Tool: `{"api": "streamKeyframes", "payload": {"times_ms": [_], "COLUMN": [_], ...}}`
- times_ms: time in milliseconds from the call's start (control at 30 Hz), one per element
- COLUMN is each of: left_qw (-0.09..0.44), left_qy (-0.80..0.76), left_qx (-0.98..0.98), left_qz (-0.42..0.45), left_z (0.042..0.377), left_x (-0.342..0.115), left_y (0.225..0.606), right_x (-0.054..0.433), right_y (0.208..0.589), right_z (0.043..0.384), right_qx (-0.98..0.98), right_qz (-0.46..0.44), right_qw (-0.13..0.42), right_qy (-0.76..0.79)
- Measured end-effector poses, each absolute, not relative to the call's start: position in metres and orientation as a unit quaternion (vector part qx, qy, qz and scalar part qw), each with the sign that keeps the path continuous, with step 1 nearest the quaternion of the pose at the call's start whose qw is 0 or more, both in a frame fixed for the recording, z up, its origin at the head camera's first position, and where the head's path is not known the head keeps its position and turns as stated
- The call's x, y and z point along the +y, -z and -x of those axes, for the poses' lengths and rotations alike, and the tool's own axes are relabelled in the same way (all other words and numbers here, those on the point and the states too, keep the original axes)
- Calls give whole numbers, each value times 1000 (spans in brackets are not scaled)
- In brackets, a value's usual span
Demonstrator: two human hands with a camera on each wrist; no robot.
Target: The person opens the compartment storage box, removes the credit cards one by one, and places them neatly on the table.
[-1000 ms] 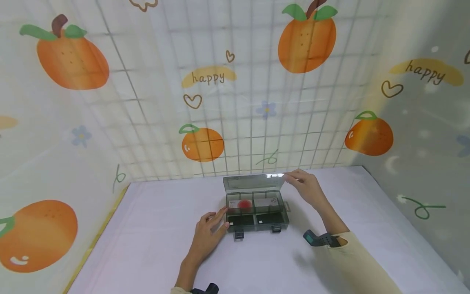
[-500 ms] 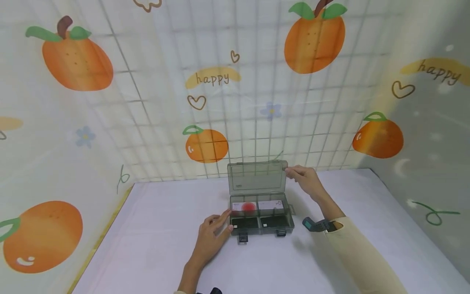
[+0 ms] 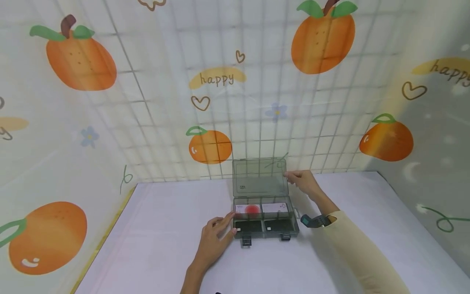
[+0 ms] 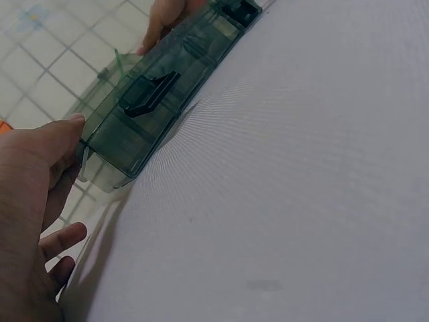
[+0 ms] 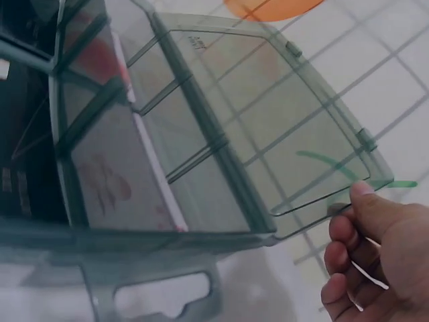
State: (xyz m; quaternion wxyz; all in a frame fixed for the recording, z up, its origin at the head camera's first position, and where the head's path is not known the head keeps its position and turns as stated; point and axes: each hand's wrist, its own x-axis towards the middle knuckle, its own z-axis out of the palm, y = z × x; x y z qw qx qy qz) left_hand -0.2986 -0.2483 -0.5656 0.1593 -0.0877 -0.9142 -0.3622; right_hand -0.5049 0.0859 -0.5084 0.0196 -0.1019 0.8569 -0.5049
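Note:
A translucent grey-green plastic compartment box (image 3: 267, 234) stands on the table, its hinged lid (image 3: 260, 177) raised and leaning back. My right hand (image 3: 304, 181) pinches the right edge of that lid between thumb and fingers, as the right wrist view shows near its outer corner. At the box's left side, my left hand (image 3: 214, 241) rests thumb and forefinger against the wall; the other fingers stand off it. In the back compartments are a white piece with a red disc (image 3: 252, 209) and a white patterned piece (image 3: 275, 207). Two dark flat pieces (image 3: 282, 225) fill the front ones.
Two dark latches (image 3: 247, 241) hang down along the box's front edge. A pierced tab (image 5: 164, 295) juts from its right side. Behind the white tabletop (image 3: 165, 237) hangs a curtain (image 3: 165, 134) printed with oranges, with a grid showing through.
The lid has swung up and back, from tilting forward over the box to leaning away, with my right hand on its edge. My left hand has stayed at the box's left side.

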Motion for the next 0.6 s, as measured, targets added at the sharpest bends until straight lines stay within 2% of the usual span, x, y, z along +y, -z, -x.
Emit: {"api": "streamKeyframes", "payload": {"times_ms": [600], "left_qw": [163], "left_qy": [365], "left_qx": [-912], "left_qz": [91], "left_z": [298], "left_x": [-248], "left_y": [569], "right_x": [85], "right_y": [538], "right_z": [514], "right_qx": [893], "right_qz": [124], "right_qw": [26], "right_qy": [431]}}
